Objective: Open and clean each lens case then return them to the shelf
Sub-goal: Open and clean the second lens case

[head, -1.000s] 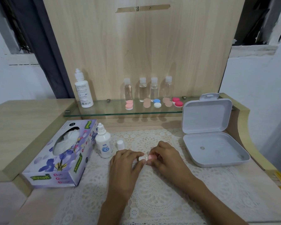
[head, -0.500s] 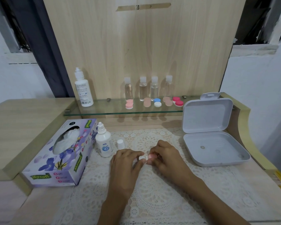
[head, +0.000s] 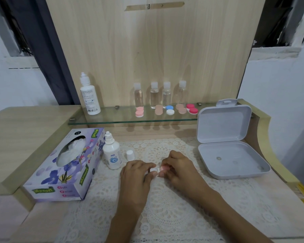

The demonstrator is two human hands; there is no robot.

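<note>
Hands [head: 136,174] [head: 178,170] grip one lens case [head: 155,170]; five on shelf [head: 112,117].

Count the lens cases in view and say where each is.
6. Five sit along the glass shelf, left to right: pink case, tan case, blue-and-white case, second tan case, red case. The sixth, pink-and-white case, is gripped by the left hand and right hand.
</note>
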